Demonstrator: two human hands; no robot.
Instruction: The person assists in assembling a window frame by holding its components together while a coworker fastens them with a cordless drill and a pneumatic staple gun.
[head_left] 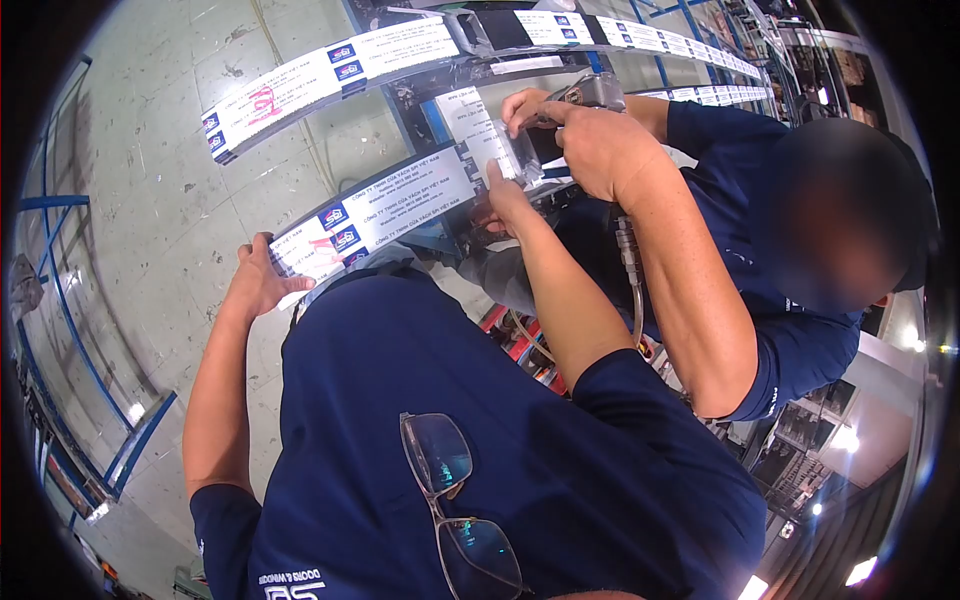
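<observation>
Nearest the camera: a pair of glasses hangs from the collar of the person's dark blue shirt.

Left hand: arm stretched forward, fingers closed around the near end of a long profile bar wrapped in white protective film with blue logos and printed text. Pink marking shows on the film beside the grip.

Right hand: reaches to the far end of the same bar, fingers resting on it next to a clear plastic piece. How far the fingers are closed cannot be told; they are partly hidden.

Beyond: a co-worker in a blue shirt leans in from the right. Co-worker's hands hold a grey power tool at the bar's far end; a hose hangs below the forearm.

Farthest: a second film-wrapped bar runs parallel, apart from the first. Grey concrete floor behind; blue frame rails at left.
</observation>
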